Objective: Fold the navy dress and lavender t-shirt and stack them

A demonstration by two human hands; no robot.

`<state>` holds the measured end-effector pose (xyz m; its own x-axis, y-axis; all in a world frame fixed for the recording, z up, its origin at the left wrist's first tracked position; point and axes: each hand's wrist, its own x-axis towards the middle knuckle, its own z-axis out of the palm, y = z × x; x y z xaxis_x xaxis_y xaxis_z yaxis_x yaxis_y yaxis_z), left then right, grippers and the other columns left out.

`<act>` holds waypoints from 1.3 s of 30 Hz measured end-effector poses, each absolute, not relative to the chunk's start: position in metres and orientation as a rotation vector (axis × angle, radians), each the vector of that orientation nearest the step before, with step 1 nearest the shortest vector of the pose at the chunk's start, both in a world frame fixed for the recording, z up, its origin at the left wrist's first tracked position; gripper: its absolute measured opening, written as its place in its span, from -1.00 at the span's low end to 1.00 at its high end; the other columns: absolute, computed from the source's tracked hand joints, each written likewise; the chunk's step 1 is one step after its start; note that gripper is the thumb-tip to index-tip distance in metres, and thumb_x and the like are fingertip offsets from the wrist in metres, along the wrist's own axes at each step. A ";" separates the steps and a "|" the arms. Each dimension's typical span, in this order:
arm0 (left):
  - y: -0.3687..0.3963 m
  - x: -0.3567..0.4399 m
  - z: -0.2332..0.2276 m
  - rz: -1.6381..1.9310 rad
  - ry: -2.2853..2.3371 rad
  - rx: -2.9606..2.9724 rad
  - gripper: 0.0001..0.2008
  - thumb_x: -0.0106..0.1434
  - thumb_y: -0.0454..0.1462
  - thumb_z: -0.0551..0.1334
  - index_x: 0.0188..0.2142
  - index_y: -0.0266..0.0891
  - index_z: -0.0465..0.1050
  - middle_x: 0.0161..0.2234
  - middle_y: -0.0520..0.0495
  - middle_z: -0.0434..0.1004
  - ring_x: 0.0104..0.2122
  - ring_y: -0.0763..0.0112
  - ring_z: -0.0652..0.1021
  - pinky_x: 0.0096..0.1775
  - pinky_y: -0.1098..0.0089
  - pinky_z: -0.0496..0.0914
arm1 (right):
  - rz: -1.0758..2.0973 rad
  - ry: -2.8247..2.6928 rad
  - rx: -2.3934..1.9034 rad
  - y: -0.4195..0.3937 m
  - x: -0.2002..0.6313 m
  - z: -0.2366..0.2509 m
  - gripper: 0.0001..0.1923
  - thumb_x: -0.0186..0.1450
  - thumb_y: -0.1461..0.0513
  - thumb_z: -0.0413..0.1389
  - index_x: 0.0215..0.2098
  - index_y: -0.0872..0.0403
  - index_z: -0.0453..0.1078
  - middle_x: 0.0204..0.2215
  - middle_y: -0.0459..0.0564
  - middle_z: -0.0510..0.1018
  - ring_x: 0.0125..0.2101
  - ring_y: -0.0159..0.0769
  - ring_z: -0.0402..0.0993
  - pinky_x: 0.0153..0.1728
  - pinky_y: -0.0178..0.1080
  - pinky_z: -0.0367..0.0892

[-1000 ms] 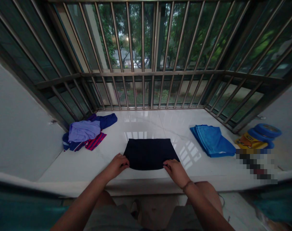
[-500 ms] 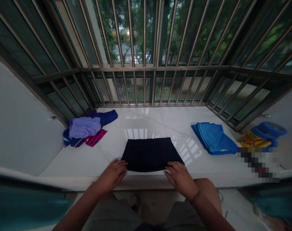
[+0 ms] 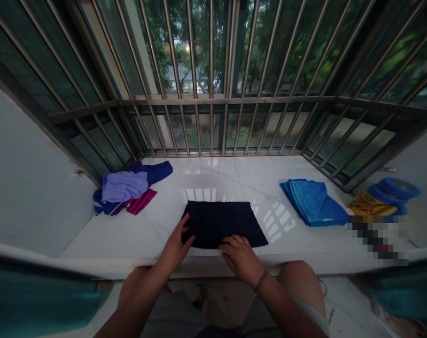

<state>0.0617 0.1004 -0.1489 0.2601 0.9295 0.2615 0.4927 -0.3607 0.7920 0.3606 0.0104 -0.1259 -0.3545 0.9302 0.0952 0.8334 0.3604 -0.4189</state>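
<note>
The person is leaning both bare forearms in from the near edge toward a folded dark navy cloth garment, which is lying flat on the glossy white stone tabletop, near its front edge and midway along it. The left hand is resting at the garment's left side, fingers stretched forward and flat, the fingertips touching the left edge; it is released, gripping nothing. The right hand is lying palm down on the garment's near edge, a little right of its middle, fingers bent and pressing on the fabric; whether they are pinching the hem cannot be told.

Half a second before, both hands were sitting at the garment's two near corners; now the left hand is reaching further up along the left edge, and the right hand is sitting closer to the middle. The garment itself is lying in the same place.

To the left of the garment, well apart, a loose heap of lilac, blue and red-striped clothes is lying near the wall. To the right of the garment, a neat stack of folded bright blue cloths is resting on the tabletop.
</note>
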 end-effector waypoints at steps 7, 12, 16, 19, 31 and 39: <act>0.098 0.039 -0.164 0.829 1.457 2.284 -0.78 0.36 -0.05 0.43 -0.19 -0.11 0.60 -0.14 -0.17 0.68 -0.07 -0.02 0.67 0.02 -0.01 0.58 | 0.469 -2.447 -1.426 0.000 0.366 -0.130 -0.57 0.47 0.32 0.10 0.25 -0.09 0.52 0.41 -0.02 0.47 0.41 -0.07 0.28 0.45 0.12 0.10; 0.098 0.034 -0.154 0.748 1.308 2.374 -0.89 0.45 -0.15 0.34 -0.20 -0.07 0.64 -0.14 -0.15 0.68 -0.09 0.06 0.65 0.00 0.06 0.53 | 0.497 -2.366 -1.507 0.004 0.340 -0.127 -0.56 0.45 0.19 0.19 0.28 -0.04 0.50 0.42 0.10 0.45 0.38 -0.01 0.31 0.42 0.11 0.15; 0.104 0.029 -0.136 0.632 1.111 2.362 -0.87 0.48 -0.21 0.30 -0.24 -0.07 0.60 -0.21 -0.09 0.69 -0.12 0.15 0.64 0.00 0.14 0.48 | 0.573 -2.352 -1.458 0.013 0.331 -0.123 -0.41 0.48 0.14 0.16 0.45 -0.02 0.37 0.43 0.12 0.43 0.38 -0.05 0.31 0.39 0.05 0.18; 0.106 0.020 -0.127 0.602 0.984 2.391 -0.83 0.52 -0.22 0.26 -0.24 -0.08 0.59 -0.17 -0.10 0.72 -0.09 0.18 0.65 0.03 0.15 0.47 | 0.609 -2.390 -1.355 0.013 0.339 -0.122 -0.48 0.49 0.20 0.12 0.40 -0.05 0.44 0.38 0.06 0.51 0.36 -0.11 0.35 0.38 0.02 0.19; 0.076 0.002 -0.131 0.616 0.988 2.684 -0.76 0.54 -0.30 0.18 0.05 -0.08 0.61 -0.12 -0.12 0.74 -0.10 0.17 0.69 0.05 0.09 0.54 | 0.256 -2.192 -1.537 -0.006 0.377 -0.123 -0.70 0.61 0.15 0.01 -0.10 0.00 0.59 -0.17 0.06 0.67 -0.10 -0.14 0.55 0.00 -0.11 0.37; 0.095 0.036 -0.147 0.960 1.387 2.636 -0.70 0.56 -0.22 0.19 0.17 -0.13 0.60 0.22 -0.27 0.60 0.17 -0.02 0.62 0.19 -0.07 0.55 | 0.056 -1.385 -2.593 0.018 0.427 -0.111 -0.29 0.55 -0.19 0.04 0.22 0.28 0.45 0.04 0.44 0.59 0.05 0.22 0.58 -0.09 -0.03 0.44</act>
